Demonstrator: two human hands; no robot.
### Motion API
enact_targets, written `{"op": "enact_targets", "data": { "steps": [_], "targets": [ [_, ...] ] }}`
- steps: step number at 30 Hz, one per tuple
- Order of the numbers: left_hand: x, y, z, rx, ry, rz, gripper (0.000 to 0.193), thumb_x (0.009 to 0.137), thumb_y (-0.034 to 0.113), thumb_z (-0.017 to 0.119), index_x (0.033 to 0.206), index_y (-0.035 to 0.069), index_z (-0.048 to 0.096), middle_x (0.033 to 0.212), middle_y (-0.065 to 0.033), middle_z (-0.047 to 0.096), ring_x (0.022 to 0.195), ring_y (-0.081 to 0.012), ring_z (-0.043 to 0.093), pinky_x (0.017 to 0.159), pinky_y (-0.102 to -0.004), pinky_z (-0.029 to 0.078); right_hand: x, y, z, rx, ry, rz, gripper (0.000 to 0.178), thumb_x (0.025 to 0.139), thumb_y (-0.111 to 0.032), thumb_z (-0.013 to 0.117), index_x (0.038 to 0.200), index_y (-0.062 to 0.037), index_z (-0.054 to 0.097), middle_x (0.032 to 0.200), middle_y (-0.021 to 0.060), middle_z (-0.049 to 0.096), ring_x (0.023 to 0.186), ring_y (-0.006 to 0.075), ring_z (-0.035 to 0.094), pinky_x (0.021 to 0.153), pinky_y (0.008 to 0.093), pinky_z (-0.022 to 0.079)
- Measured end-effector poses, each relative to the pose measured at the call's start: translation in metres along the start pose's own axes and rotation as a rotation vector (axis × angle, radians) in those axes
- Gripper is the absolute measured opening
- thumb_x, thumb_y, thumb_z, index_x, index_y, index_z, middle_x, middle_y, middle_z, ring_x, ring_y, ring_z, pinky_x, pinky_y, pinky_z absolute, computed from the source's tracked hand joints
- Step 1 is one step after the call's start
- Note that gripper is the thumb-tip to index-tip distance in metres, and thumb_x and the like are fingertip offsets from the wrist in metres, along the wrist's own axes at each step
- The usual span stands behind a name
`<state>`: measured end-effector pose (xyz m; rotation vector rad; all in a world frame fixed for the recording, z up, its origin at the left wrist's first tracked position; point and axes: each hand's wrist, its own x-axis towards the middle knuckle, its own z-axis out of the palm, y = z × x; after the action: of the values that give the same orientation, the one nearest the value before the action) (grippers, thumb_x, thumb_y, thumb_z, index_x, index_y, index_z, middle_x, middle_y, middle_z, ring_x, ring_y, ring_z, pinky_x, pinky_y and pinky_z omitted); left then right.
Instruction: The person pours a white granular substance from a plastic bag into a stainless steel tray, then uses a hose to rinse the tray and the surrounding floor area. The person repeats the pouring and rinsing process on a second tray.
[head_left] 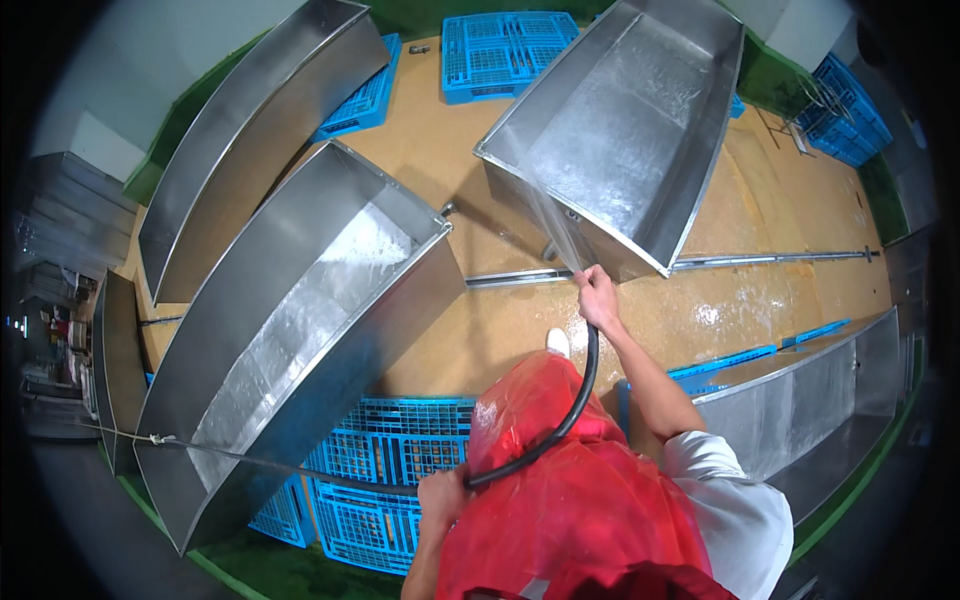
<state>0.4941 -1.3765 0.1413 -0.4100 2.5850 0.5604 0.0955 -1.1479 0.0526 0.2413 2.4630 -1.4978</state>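
My right hand [597, 296] is raised and grips the end of a black hose [572, 408], from which water sprays up onto a tilted stainless steel tub [620, 130]. My left hand [441, 497] holds the same hose lower down, close to my body. The hose curves between the two hands across my red plastic apron [570, 500]. A white boot tip [557, 341] shows below the right hand.
A second long steel tub [300, 330] lies tilted at my left, wet inside, a third [250, 130] behind it and another [810, 410] at my right. Blue plastic pallets [390, 470] lie under and behind them. The tan floor [720, 310] is wet, with a metal drain channel.
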Motion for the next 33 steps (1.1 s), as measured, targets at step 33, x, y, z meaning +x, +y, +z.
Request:
{"op": "enact_targets", "data": {
  "steps": [33],
  "targets": [
    [0.080,0.005,-0.024,0.056,0.063,0.083,0.023,0.080,0.040,0.077,0.085,0.018,0.071,0.070,-0.0169,0.071,0.068,-0.0403,0.072,0.061,-0.0531,0.056,0.035,-0.015,-0.077,0.198,0.397,-0.094,0.026,0.107,-0.028,0.058,0.094,-0.0068,0.051,0.060,0.0035,0.052,0.042,0.0132,0.050,0.039,0.0319,0.040]
  ]
}}
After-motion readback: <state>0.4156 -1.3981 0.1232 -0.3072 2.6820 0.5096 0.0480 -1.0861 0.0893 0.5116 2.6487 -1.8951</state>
